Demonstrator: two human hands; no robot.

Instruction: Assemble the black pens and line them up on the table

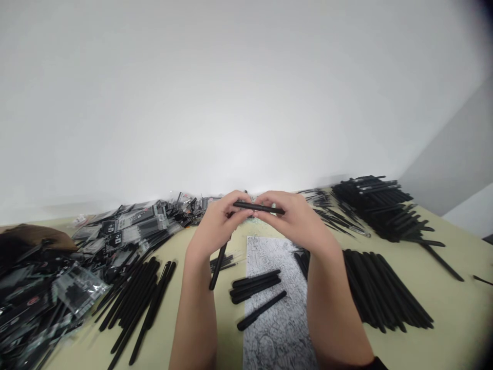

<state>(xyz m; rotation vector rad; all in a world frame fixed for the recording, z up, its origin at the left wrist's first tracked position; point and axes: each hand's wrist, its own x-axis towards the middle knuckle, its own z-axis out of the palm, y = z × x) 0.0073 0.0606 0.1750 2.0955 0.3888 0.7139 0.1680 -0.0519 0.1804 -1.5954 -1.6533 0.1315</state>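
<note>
A black pen (259, 207) lies level between my two hands, above the middle of the table. My left hand (223, 218) is closed on one end of it, thumb below and fingers above. The other end is pinched by my right hand (290, 216), and the fingertips of both hands nearly meet at its middle. Below my left hand a second black pen (219, 267) slants downward; I cannot tell whether it is held or lies on the table. Between my forearms, several black pens (256, 285) rest partly on a patterned grey-and-white sheet (269, 344).
Clear plastic packets (77, 288) with black printing are heaped at the left. Beside them lies a group of black pens (134, 298). On the right are a row of black pens (385, 290), thin dark refill-like sticks (339, 221) and a tall pile of black pens (377, 205). A white wall (246, 92) stands behind.
</note>
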